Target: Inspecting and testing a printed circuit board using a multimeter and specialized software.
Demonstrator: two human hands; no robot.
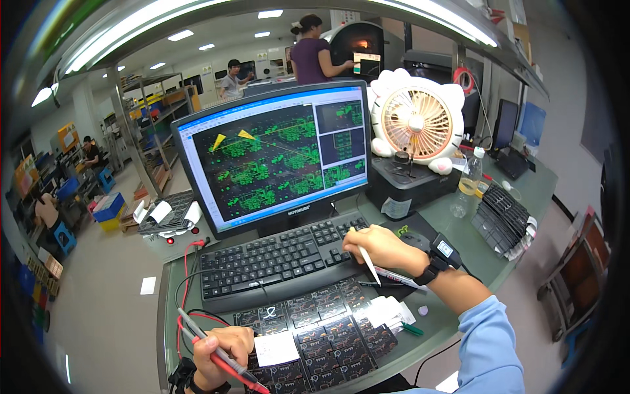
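Two hands occupied. Left hand (222,354): fingers closed round slim, red-ended test probes (191,323), slanting through the fist. Right hand (387,248): fingers curled, pinching a pale stick (370,266) over the right end of the keyboard (289,256); key contact cannot be told. Step in hand, as judged: keying, probes idle. Any probing would call for steady tips and a bared spot. Dark circuit boards (328,341) lie just right of the left grip, bodyward of the right; a paper slip (276,349) covers some, beside the left fingers.
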